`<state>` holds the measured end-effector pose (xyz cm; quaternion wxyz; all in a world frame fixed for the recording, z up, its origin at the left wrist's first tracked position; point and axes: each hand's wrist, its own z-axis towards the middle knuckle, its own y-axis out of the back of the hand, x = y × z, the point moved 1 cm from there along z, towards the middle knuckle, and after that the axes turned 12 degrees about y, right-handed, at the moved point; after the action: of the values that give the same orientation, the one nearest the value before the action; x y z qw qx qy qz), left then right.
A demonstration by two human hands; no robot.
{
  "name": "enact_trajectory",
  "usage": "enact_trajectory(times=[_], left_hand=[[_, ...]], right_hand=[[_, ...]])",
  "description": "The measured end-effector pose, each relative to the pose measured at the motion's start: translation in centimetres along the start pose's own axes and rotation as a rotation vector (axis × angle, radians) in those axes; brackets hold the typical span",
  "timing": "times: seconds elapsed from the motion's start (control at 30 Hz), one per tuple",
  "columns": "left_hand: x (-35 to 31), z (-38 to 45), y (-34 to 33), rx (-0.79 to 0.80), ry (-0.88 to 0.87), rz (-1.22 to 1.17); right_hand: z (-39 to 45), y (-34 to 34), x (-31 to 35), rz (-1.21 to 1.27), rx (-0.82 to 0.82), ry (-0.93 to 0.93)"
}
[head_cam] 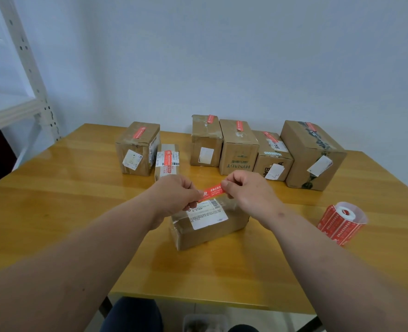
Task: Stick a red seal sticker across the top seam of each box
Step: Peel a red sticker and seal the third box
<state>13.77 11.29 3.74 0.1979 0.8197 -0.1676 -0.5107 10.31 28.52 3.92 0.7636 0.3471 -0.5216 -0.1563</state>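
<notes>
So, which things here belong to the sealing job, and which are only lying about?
Part of the job:
red seal sticker, pinched by left hand and right hand
near box
six sealed boxes
sticker roll

Lying about:
metal shelf

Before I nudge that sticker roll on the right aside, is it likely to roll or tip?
The sticker roll seems to stand tilted on the table, with a loose tail of stickers trailing underneath, so a push would more likely tip or drag it than roll it. Its hollow core suggests it is light. The glossy tabletop may let it slide.
</notes>
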Motion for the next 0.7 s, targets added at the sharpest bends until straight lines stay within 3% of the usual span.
enact_trajectory(times=[0.23, 0.37, 0.53, 0.7], left_hand=[[0.5, 0.7, -1.1, -0.093, 0.035, 0.21], [0.6, 1.1, -0.9, -0.087, 0.085, 0.144], [0.1, 1.3, -0.6, -0.065, 0.117, 0.033], [0.3, 1.4, -0.8, -0.059, 0.141, -0.017]], right_hand=[[1.4, -1.4, -1.6, -0.158, 0.093, -0.081], [1.2, -1.3, -2.0, -0.123, 0.117, -0.114], [0.6, -0.7, -1.9, 0.023, 0.024, -0.097], [0.6, -1.1, -2.1, -0.037, 0.106, -0.059]])
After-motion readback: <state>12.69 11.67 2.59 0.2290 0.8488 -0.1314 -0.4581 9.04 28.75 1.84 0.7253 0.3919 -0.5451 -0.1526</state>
